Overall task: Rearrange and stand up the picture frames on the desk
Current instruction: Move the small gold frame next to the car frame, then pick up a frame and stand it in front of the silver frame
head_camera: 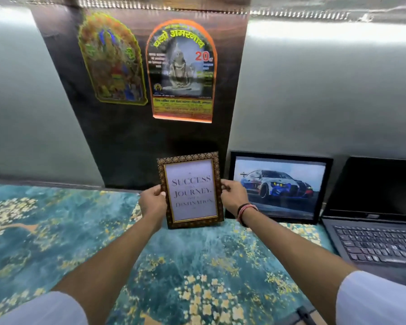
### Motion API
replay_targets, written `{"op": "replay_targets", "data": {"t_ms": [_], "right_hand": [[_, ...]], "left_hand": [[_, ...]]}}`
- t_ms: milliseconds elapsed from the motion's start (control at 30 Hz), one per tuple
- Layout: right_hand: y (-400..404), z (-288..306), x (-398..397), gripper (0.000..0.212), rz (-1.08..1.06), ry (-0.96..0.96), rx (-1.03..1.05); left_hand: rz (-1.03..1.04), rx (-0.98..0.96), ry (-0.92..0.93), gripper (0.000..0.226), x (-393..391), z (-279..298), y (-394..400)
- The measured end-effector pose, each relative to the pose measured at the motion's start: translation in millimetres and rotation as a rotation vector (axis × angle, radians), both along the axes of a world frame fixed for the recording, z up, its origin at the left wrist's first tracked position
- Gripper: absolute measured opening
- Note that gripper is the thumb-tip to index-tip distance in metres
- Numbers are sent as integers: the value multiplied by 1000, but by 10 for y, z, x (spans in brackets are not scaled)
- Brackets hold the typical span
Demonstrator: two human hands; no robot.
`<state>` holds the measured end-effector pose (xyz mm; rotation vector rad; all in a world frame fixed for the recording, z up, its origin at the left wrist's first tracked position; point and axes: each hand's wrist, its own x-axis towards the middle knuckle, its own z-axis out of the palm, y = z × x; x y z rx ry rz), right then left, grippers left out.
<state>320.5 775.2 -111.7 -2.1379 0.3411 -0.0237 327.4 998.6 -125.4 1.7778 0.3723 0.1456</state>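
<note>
A brown patterned picture frame (190, 190) with a quote about success stands upright, slightly tilted, at the back of the desk against the dark wall panel. My left hand (151, 202) grips its left edge and my right hand (233, 195) grips its right edge. Just to the right, a black frame with a car picture (279, 186) leans upright against the wall. My right wrist, wearing bracelets, overlaps the lower left corner of the car frame.
The desk (68, 231) has a teal and gold floral cover. An open black laptop (375, 231) sits at the right. Two arched religious posters (182, 71) hang on the dark panel above. A dark object (302, 315) peeks in at the bottom edge.
</note>
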Motion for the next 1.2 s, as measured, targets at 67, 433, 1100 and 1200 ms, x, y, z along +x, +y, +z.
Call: {"op": "replay_targets", "data": {"t_ms": [67,433,1100,1200], "right_hand": [[-11,38,57,37,15,12,27],[47,12,142,68,-49,120,209],[-136,-6,-604,38,-117,-1,338],[-396,-2,-961,21,-139,10,442]], "left_hand": [[-77,-14,-13,33,109,-29,-11],[-362,-92,11,62,549,-99,7],[-167,-112,178,59,-649,-94,-704],[-210,-144,241,46,-1004,-114,-1069]]}}
